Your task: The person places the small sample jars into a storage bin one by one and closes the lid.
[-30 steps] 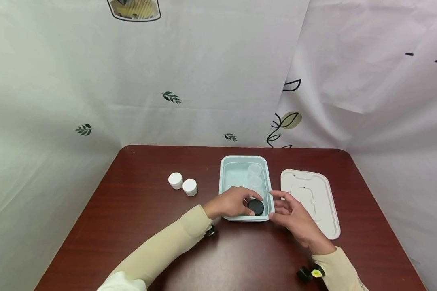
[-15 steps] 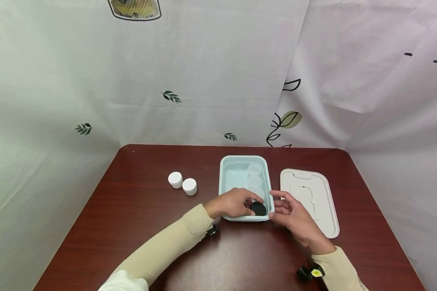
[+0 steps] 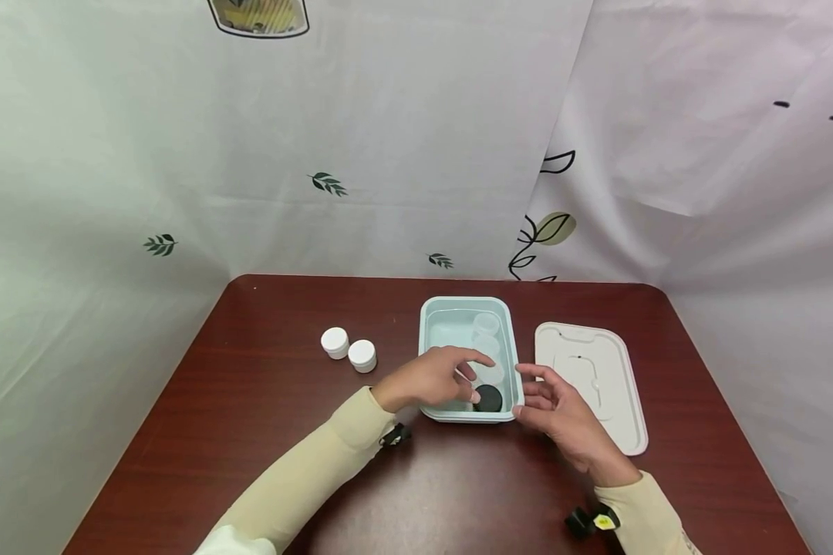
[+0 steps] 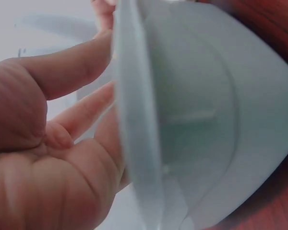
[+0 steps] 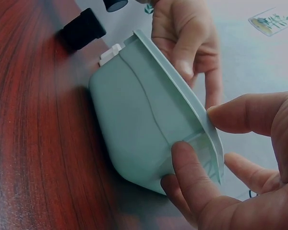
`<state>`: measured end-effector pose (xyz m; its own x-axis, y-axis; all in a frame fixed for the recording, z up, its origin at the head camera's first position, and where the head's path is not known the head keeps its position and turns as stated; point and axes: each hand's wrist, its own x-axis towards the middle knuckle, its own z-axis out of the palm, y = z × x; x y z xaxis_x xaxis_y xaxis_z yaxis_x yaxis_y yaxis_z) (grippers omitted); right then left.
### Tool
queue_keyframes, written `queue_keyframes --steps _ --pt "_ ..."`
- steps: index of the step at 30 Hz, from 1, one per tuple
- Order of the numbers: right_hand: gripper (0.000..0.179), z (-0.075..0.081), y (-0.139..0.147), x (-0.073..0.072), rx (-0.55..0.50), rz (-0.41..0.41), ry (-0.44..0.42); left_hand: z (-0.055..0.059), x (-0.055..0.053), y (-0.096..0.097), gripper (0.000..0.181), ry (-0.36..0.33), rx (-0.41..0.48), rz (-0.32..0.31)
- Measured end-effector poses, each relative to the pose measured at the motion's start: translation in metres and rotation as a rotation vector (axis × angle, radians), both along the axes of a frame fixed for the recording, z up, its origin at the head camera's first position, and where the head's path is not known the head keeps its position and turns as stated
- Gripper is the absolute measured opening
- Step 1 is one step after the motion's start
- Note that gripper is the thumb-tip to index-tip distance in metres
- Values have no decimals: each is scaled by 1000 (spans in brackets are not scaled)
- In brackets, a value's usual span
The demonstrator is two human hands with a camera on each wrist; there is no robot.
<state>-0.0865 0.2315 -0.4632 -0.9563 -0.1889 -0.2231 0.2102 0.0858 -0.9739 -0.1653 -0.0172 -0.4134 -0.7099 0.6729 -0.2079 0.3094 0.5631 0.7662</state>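
A pale blue-green plastic tub stands on the table. At its near right corner lies a round black-topped piece, seen from above. Behind it, clear round cups form a row along the tub's right side. My left hand hovers over the tub's near left part, thumb and index finger spread, thumb tip beside the black top. Part of that hand is below the rim in the left wrist view. My right hand rests against the tub's right side, fingertips on the outer wall and rim.
Two white-lidded jars stand close together left of the tub. A flat white lid lies on the table to the right, close behind my right hand. A pale printed curtain hangs along the table's back.
My left hand has let go of the black-topped piece and drawn back up and left, its fingers parting. The piece now sits in the tub's near right corner. My right hand has stayed put.
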Motion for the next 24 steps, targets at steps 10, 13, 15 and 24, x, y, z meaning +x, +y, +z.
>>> queue_keyframes --steps 10,13,15,24 --pt "72 1 -1 2 -15 -26 -12 15 -2 -39 49 -118 232 156" --pt "72 0 -1 2 -16 -27 -10 19 -1 -55 50 -140 300 199" --pt "72 0 -1 2 -17 -27 -9 20 0 -65 51 -141 333 223" --pt "72 2 -2 3 -8 -28 -14 15 11 -106 54 -150 420 299"
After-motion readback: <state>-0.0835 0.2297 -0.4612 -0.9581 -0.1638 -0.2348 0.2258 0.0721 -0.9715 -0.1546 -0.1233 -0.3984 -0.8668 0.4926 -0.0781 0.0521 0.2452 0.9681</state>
